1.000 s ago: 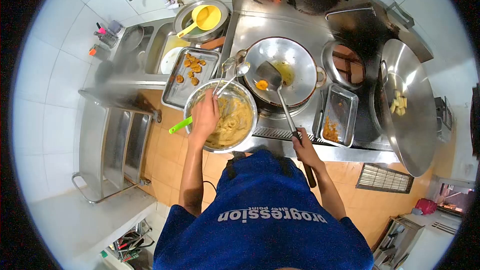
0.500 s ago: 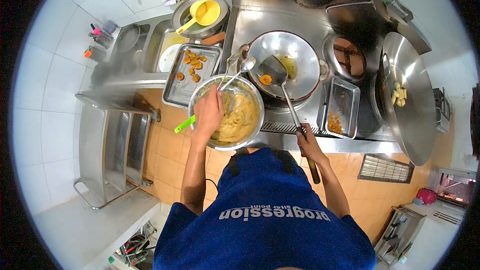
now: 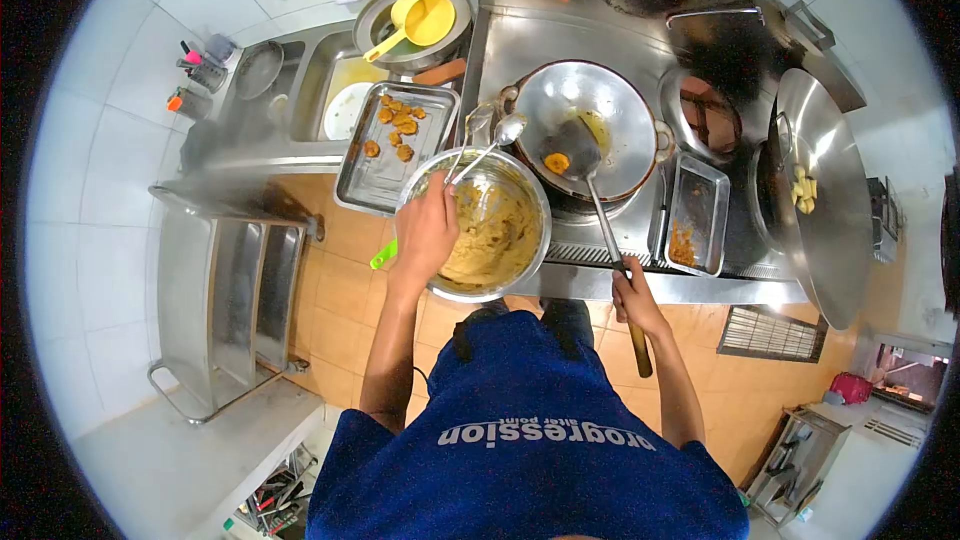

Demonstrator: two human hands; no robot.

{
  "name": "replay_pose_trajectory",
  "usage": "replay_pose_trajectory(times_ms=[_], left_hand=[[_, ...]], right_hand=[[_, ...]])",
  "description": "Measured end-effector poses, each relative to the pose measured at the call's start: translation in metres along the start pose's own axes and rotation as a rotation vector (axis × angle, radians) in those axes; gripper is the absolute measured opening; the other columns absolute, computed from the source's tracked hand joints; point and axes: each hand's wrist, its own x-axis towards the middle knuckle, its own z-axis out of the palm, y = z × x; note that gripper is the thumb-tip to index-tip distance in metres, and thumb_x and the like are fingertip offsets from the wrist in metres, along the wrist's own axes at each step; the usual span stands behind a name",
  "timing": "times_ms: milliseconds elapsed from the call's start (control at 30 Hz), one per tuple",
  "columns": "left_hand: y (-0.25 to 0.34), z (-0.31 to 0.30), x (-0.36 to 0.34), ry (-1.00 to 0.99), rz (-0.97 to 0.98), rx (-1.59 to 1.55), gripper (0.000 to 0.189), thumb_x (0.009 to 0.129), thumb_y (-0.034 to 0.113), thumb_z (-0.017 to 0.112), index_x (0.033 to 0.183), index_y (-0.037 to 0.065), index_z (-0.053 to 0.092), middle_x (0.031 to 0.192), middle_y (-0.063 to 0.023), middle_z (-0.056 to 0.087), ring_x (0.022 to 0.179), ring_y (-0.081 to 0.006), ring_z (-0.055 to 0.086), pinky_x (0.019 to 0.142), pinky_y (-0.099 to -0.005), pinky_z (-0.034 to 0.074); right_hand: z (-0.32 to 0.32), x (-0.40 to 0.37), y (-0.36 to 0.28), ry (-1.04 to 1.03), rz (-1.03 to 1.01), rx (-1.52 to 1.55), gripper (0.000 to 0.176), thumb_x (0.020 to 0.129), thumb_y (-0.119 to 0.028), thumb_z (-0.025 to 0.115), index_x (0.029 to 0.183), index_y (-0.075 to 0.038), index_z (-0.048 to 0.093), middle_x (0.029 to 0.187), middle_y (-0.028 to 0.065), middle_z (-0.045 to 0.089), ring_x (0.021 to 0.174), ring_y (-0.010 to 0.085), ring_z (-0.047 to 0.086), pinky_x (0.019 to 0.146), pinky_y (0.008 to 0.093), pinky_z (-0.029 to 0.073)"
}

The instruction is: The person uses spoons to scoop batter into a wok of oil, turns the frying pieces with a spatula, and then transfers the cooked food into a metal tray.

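My left hand (image 3: pixel 427 230) is closed around metal tongs (image 3: pixel 478 162) with spoon-like ends, held above the rim of a steel bowl (image 3: pixel 541 240). Thick yellow batter (image 3: pixel 490 245) coats the inside of this bowl, and a bright green handle (image 3: pixel 383 255) sticks out at its left. My right hand (image 3: pixel 636 297) grips the dark handle of a long wok spatula (image 3: pixel 605 217). Its blade lies tilted inside the wok (image 3: pixel 625 110), where an orange-brown fried piece (image 3: pixel 557 163) rests at the blade's left edge. A little oil (image 3: pixel 598 127) glistens in the wok.
Left of the wok, a steel tray (image 3: pixel 425 155) carries several fried pieces (image 3: pixel 398 120). Right of it stands a smaller tray (image 3: pixel 702 202) with orange crumbs. A large lid-like pan (image 3: pixel 820 240) holds pale chunks (image 3: pixel 803 190). A yellow ladle (image 3: pixel 428 22) sits over a pot by the sink.
The whole view has shifted slightly, so the bowl, wok and trays appear farther right. The spatula blade sits a little lower in the wok. Both hands keep their holds.
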Motion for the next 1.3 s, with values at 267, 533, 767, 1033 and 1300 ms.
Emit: replay_pose_trajectory(times_ms=[267, 533, 767, 1033, 1300], left_hand=[[0.021, 0.015, 0.022, -0.018, -0.050, -0.034, 0.016, 0.100, 0.017, 0.045, 0.109, 0.006, 0.050, 0.072, -0.0260, 0.061, 0.070, -0.0477, 0.059, 0.060, -0.0573, 0.042], [0.020, -0.002, 0.053, 0.156, -0.082, -0.054, 0.025, 0.099, 0.020, 0.045, 0.115, 0.003, 0.052, 0.084, -0.0288, 0.064, 0.083, -0.0499, 0.060, 0.072, -0.0575, 0.044], [-0.087, -0.064, 0.058, 0.165, -0.324, -0.278, 0.026, 0.099, 0.020, 0.044, 0.113, 0.000, 0.053, 0.091, -0.0297, 0.061, 0.090, -0.0492, 0.057, 0.074, -0.0503, 0.045], [-0.240, 0.005, 0.051, 0.232, -0.457, -0.174, 0.026, 0.099, 0.019, 0.044, 0.107, -0.001, 0.056, 0.091, -0.0304, 0.063, 0.085, -0.0495, 0.061, 0.073, -0.0540, 0.046], [-0.285, 0.006, 0.039, 0.046, -0.593, -0.220, 0.032, 0.100, 0.025, 0.042, 0.121, 0.002, 0.052, 0.089, -0.0303, 0.065, 0.083, -0.0507, 0.061, 0.073, -0.0580, 0.045]], right_hand=[[-0.035, 0.016, -0.022, -0.284, 0.308, 0.724, 0.017, 0.102, -0.029, 0.048, 0.118, -0.022, 0.047, 0.064, -0.0029, 0.036, 0.039, 0.0065, 0.028, 0.034, 0.0223, 0.022], [-0.046, 0.024, -0.067, -0.366, 0.290, 0.802, 0.028, 0.103, -0.030, 0.046, 0.126, -0.014, 0.052, 0.062, -0.0066, 0.033, 0.039, 0.0011, 0.027, 0.033, 0.0183, 0.026], [0.017, 0.062, -0.173, -0.485, 0.238, 0.502, 0.026, 0.101, -0.028, 0.049, 0.126, -0.021, 0.047, 0.064, -0.0054, 0.036, 0.040, 0.0039, 0.029, 0.034, 0.0201, 0.025], [0.156, 0.153, -0.226, -0.427, 0.272, 0.175, 0.016, 0.100, -0.025, 0.052, 0.112, -0.019, 0.044, 0.065, -0.0031, 0.039, 0.042, 0.0077, 0.031, 0.036, 0.0261, 0.026], [0.223, 0.203, -0.188, -0.194, -0.408, -0.865, 0.036, 0.097, -0.021, 0.053, 0.126, -0.006, 0.039, 0.073, 0.0155, 0.058, 0.057, 0.0316, 0.057, 0.054, 0.0451, 0.047]])
